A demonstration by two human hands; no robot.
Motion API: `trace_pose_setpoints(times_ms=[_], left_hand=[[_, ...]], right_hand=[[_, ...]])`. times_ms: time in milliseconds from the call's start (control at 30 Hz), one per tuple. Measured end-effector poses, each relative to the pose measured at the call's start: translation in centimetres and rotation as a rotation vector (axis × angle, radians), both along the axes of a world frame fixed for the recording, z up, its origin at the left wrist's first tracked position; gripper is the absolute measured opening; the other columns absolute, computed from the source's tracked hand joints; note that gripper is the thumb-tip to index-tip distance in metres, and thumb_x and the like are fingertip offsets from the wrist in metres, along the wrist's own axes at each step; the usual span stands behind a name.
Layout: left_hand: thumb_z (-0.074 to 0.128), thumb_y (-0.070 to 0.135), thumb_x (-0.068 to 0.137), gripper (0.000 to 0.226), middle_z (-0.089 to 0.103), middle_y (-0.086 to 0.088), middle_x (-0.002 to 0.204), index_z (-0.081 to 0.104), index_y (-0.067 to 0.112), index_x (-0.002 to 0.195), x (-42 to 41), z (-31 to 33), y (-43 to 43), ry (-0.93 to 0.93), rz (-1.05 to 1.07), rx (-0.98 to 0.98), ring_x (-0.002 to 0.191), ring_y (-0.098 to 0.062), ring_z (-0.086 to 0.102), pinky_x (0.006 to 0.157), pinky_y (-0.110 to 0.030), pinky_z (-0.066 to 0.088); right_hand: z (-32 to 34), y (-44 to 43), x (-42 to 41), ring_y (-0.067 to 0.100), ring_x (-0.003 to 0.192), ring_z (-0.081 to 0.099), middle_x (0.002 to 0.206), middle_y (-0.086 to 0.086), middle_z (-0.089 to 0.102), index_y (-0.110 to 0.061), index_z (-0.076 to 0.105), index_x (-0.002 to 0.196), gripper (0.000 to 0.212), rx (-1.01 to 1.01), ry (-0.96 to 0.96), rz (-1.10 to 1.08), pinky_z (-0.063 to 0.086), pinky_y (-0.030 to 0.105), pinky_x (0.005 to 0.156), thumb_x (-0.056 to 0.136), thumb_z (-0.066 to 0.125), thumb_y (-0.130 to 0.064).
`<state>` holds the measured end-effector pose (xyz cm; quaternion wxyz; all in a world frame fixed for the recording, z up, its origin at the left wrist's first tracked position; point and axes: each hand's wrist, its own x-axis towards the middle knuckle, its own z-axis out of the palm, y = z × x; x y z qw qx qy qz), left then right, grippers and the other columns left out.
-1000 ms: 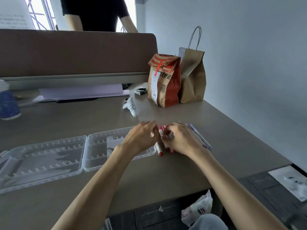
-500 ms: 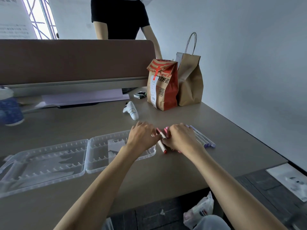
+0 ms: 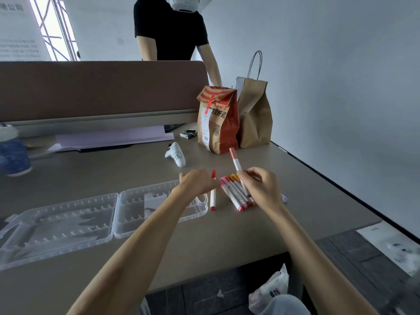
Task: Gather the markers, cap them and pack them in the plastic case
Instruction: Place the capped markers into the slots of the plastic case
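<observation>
A clear plastic case point(image 3: 59, 226) lies open and flat on the desk, both halves showing empty slots. My right hand point(image 3: 261, 187) pinches a pink-capped marker point(image 3: 236, 161) and holds it upright above the desk. Under that hand, several capped markers point(image 3: 234, 193) in pink, red and orange lie side by side. A purple marker end point(image 3: 284, 198) peeks out behind the right wrist. My left hand point(image 3: 197, 181) reaches across the case's right end, its fingers over a red marker point(image 3: 213, 197) lying beside the case. Whether it grips that marker is hidden.
A white controller point(image 3: 176, 155), a red-striped paper bag point(image 3: 218, 123) and a brown handled bag point(image 3: 254, 117) stand farther back. A blue cup point(image 3: 13, 155) is at the far left. A person point(image 3: 170, 30) stands behind the desk partition point(image 3: 102, 92). The desk's right edge point(image 3: 329, 180) is close.
My hands have drawn apart. The right hand has lifted one pink-capped marker out of the bunch, leaving the others in a row. The red marker now lies beside the case.
</observation>
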<state>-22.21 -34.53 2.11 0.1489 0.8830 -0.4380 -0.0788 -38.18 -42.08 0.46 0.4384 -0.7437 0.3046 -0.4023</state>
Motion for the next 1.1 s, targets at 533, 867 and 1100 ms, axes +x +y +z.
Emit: trace_pose_setpoints(times_ms=[533,867,1100], left_hand=[[0.050,0.021,0.098,0.023,0.066,-0.004,0.087,0.054,0.013,0.119,6.0,1.8,16.7,0.971,-0.134,-0.731,0.067,-0.013,0.060,0.056,-0.028,0.049],[0.059,0.018,0.094,0.052,0.074,-0.004,0.086,0.038,0.027,0.141,10.7,-1.2,19.1,0.432,-0.051,-0.614,0.054,-0.003,0.056,0.059,-0.016,0.046],[0.066,0.035,0.087,0.036,0.075,0.006,0.089,0.059,0.026,0.121,12.7,-2.3,19.6,0.377,0.096,-0.492,0.091,-0.013,0.069,0.093,-0.041,0.051]], right_hand=[[2.7,8.0,8.5,0.010,0.073,0.062,0.083,0.001,0.069,-0.007,0.068,0.103,0.018,0.285,0.078,0.628,0.048,0.020,0.062,0.094,0.063,-0.022],[1.3,9.3,13.5,0.011,0.066,0.061,0.073,0.002,0.066,-0.007,0.069,0.088,0.011,0.397,0.080,0.738,0.052,0.023,0.062,0.087,0.070,-0.019],[0.9,8.0,13.4,0.011,0.070,0.068,0.089,0.011,0.075,-0.006,0.071,0.101,0.014,0.370,0.070,0.727,0.053,0.021,0.060,0.090,0.062,-0.009]])
